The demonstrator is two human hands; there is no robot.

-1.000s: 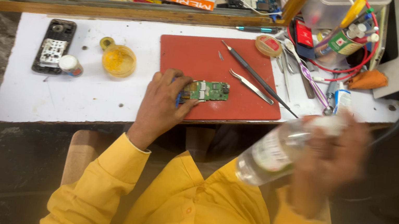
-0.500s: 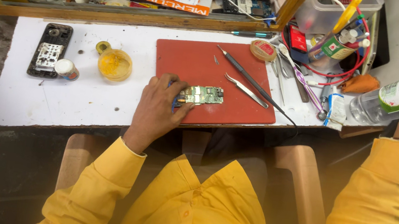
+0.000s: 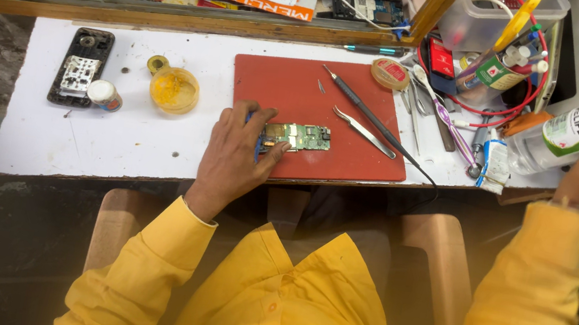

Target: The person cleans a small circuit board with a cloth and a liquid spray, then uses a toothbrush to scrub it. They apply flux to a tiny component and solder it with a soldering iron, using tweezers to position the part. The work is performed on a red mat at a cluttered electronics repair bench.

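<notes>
Tweezers (image 3: 364, 131) on red mat (image 3: 293, 87); yellow dish (image 3: 174, 89), opened phone (image 3: 80, 66), perhaps a tape roll (image 3: 390, 74).
</notes>
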